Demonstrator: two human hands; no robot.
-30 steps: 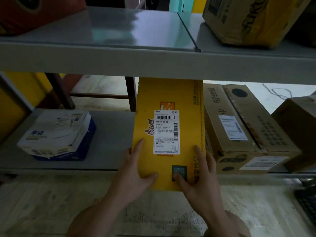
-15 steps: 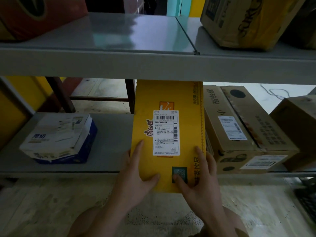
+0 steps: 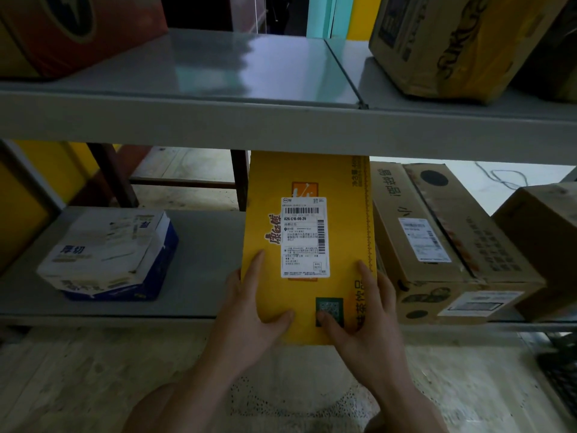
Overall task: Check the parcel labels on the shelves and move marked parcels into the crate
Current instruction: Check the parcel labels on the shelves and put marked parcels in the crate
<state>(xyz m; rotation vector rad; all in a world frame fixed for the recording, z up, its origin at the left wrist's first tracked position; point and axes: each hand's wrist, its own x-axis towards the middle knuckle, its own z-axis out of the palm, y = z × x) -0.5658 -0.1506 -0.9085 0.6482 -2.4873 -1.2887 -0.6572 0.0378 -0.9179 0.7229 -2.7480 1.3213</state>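
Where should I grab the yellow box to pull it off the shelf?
Take the yellow box by its two long side edges near the front end, coming from the front. That end sticks out past the shelf edge. A brown box sits close on its right, so deeper in there looks to be little room. The left hand and right hand grip there now.

Parcel storeroom: grey metal shelves w/ labelled cartons

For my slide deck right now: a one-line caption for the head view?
Both hands, left hand and right hand, hold a yellow parcel, label up, at the lower shelf.
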